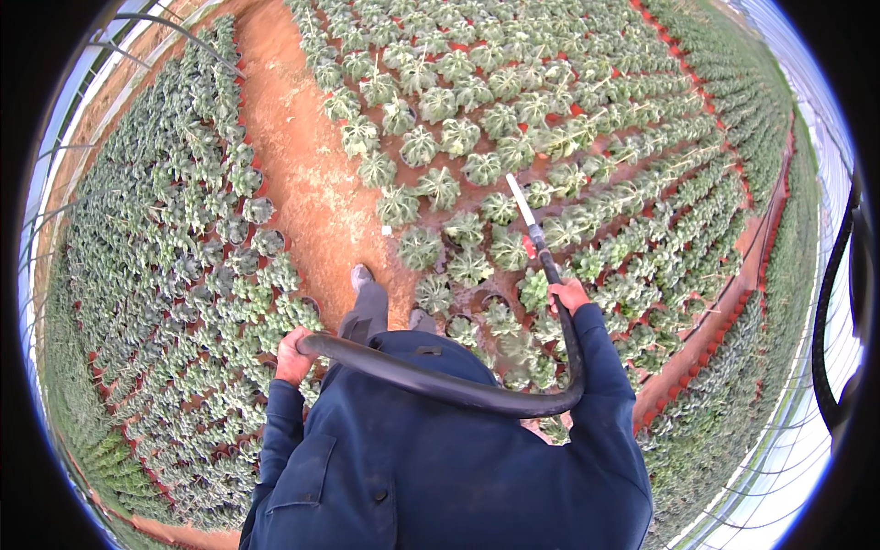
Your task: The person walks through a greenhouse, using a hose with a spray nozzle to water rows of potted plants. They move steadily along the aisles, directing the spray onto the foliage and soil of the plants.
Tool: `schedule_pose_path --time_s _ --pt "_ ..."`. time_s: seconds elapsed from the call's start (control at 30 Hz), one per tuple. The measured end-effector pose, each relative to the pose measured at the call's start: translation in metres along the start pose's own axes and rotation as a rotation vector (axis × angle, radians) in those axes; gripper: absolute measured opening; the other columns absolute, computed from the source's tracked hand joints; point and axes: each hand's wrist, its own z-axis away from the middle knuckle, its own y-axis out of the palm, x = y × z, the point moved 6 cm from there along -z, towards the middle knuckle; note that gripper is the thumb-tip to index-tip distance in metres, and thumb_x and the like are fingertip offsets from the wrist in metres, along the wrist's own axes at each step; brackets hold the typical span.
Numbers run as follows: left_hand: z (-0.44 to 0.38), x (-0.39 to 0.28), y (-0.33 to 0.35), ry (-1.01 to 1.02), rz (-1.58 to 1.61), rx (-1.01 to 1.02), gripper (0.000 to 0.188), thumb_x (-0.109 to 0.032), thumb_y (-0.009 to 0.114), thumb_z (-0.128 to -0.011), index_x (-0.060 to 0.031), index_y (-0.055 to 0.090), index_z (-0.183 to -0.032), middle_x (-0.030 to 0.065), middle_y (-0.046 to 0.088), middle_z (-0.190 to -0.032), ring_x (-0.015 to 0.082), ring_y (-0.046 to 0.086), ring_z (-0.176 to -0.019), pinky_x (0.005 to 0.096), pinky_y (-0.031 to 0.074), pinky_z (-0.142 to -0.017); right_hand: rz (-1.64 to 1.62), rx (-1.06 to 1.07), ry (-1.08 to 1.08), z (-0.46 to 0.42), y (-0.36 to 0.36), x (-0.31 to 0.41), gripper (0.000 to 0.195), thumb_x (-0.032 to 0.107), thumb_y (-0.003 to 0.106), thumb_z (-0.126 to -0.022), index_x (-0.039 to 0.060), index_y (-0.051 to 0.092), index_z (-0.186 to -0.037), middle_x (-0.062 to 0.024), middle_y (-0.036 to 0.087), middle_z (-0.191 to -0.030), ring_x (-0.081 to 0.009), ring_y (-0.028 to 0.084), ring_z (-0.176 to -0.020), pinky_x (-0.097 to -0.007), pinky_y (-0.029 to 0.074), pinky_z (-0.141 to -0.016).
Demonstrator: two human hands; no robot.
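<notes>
A thick black hose (pixel 440 385) curves across the front of my body from one hand to the other. My left hand (pixel 295 355) grips it at hip height, over the potted plants on that side. Farther forward, my right hand (pixel 569 295) is closed around the hose just behind a red-handled valve (pixel 529 247). Beyond the valve, a pale pipe nozzle (pixel 520 199) points forward over rows of leafy potted plants (pixel 438 188). Whether water is leaving the nozzle cannot be made out. The soil between the nearer pots looks dark and wet.
A bare earth path (pixel 302 165) runs ahead, with my shoe (pixel 361 276) on it. Dense potted plants (pixel 179 206) line its left side. A small white object (pixel 386 230) lies at the path's right edge. Another earth strip (pixel 715 330) crosses at right. Greenhouse hoops (pixel 182 31) curve at the rim.
</notes>
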Motion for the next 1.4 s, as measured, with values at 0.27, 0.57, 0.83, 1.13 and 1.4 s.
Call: schedule_pose_path --time_s 0.27,0.57,0.83,1.13,1.4 --pt "0.002 -0.007 -0.003 -0.014 0.065 0.005 0.016 0.007 0.063 -0.068 -0.0056 0.054 -0.070 -0.0044 0.049 -0.067 0.0052 0.044 -0.065 0.0214 0.041 -0.059 -0.006 0.035 0.054 -0.004 0.021 -0.002 0.012 0.006 0.058 -0.077 -0.0040 0.052 -0.081 -0.0110 0.055 -0.059 -0.0185 0.051 -0.044 -0.0301 0.041 -0.038" --pt "0.000 -0.005 -0.002 -0.021 0.029 0.004 0.016 0.007 0.065 -0.067 -0.0054 0.054 -0.071 -0.0047 0.051 -0.068 0.0045 0.045 -0.066 0.0208 0.041 -0.060 0.018 0.109 0.121 0.004 0.046 -0.003 0.011 0.005 0.057 -0.078 -0.0029 0.051 -0.081 -0.0095 0.054 -0.062 -0.0171 0.051 -0.047 -0.0293 0.041 -0.039" --pt "-0.002 -0.011 -0.002 -0.022 0.096 -0.008 0.016 0.007 0.065 -0.066 -0.0046 0.056 -0.073 -0.0051 0.051 -0.068 0.0039 0.045 -0.065 0.0205 0.041 -0.059 0.010 0.220 0.147 -0.009 0.078 -0.017 0.012 0.006 0.059 -0.079 -0.0034 0.051 -0.081 -0.0098 0.054 -0.062 -0.0181 0.053 -0.046 -0.0319 0.043 -0.038" --pt "-0.003 -0.023 -0.001 0.009 0.100 0.002 0.017 0.008 0.063 -0.068 -0.0051 0.054 -0.071 -0.0050 0.050 -0.068 0.0043 0.044 -0.065 0.0201 0.040 -0.059 0.055 0.326 0.166 0.000 0.087 -0.004 0.012 0.008 0.057 -0.079 -0.0021 0.051 -0.078 -0.0098 0.054 -0.060 -0.0179 0.051 -0.045 -0.0303 0.043 -0.040" --pt "-0.005 -0.017 0.003 -0.003 0.154 0.016 0.012 0.006 0.059 -0.070 -0.0043 0.056 -0.074 -0.0035 0.053 -0.071 0.0049 0.047 -0.068 0.0215 0.042 -0.062 0.156 0.421 0.178 0.010 0.121 -0.001 0.012 0.006 0.057 -0.078 -0.0042 0.051 -0.082 -0.0102 0.056 -0.064 -0.0170 0.053 -0.048 -0.0307 0.044 -0.040"
